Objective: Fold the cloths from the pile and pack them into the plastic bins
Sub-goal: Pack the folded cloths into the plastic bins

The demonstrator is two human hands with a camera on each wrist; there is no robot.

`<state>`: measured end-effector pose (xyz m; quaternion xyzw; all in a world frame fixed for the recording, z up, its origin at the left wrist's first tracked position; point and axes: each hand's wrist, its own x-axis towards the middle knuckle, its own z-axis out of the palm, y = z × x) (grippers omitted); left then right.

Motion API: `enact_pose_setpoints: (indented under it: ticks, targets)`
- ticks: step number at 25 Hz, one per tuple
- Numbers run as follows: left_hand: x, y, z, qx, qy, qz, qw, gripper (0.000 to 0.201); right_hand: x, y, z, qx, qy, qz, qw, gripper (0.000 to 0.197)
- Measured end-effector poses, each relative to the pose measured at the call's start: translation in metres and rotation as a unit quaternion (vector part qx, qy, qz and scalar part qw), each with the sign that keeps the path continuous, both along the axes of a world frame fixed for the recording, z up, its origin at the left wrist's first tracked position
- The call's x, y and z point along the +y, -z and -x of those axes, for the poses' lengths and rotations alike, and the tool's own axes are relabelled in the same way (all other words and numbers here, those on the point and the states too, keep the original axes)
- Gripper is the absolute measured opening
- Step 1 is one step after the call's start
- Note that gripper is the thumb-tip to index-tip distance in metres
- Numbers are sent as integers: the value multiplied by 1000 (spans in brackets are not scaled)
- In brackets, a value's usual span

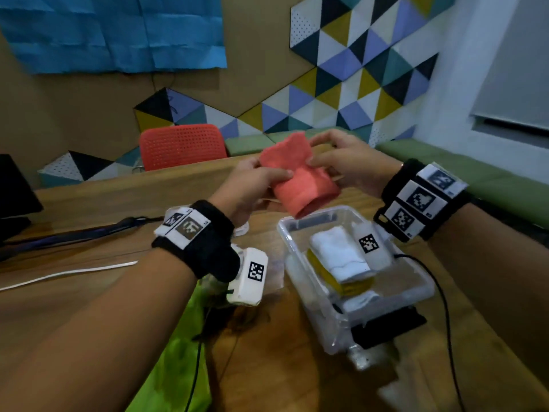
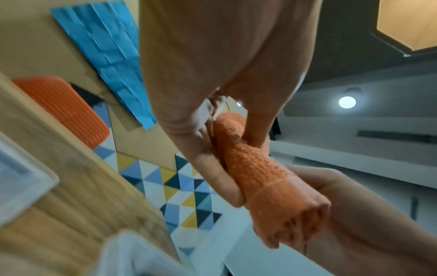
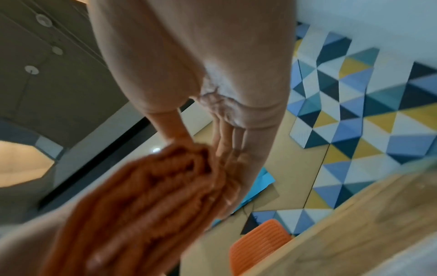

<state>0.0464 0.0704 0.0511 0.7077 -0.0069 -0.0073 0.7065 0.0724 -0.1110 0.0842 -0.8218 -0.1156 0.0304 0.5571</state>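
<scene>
Coral cloth (image 1: 300, 185), white cloth (image 1: 338, 251)

Nubbly matt terry cloth (image 1: 300, 185), clear glossy plastic bin (image 1: 300, 242), grained wooden table (image 1: 285, 346), perforated plastic chair (image 1: 182, 144).

Your head camera looks forward and down from above the bench (image 1: 118, 197), taking in both forearms, the clear bin (image 1: 416, 281) and the patterned wall beyond. Each wrist camera sits very close under its own palm, looking up along the fingers (image 2: 227, 179) toward ceiling and wall. All three views share the orange cloth (image 1: 300, 185) and the orange chair (image 1: 181, 144).
</scene>
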Motion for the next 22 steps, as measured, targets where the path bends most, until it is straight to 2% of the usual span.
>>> enact_pose_setpoints:
  ticks: [3, 7, 11, 15, 18, 20, 22]
  targets:
    - [-37, 14, -10, 55, 36, -31, 997, 51, -33, 16, -2, -31, 58, 99, 993, 30]
    - [-64, 31, -12, 128, 103, -90, 982, 56, -61, 36, -4, 65, 28, 307, 949, 21]
    - [-68, 39, -14, 141, 131, -144, 971, 60, -50, 36, -7, 104, 24, 386, 916, 15]
    - [-75, 45, -14, 141, 146, -231, 951, 64, -32, 40, -5, 129, -20, 516, 847, 34]
    - [-81, 48, -14, 135, 179, -293, 930, 52, -24, 40, -2, 105, -18, 579, 808, 36]
    - [-84, 44, -14, 129, 189, -315, 921, 34, -24, 40, 0, 81, -9, 601, 795, 33]
    - [-87, 42, -15, 128, 206, -337, 910, 24, -24, 41, 2, 58, -3, 613, 788, 29]
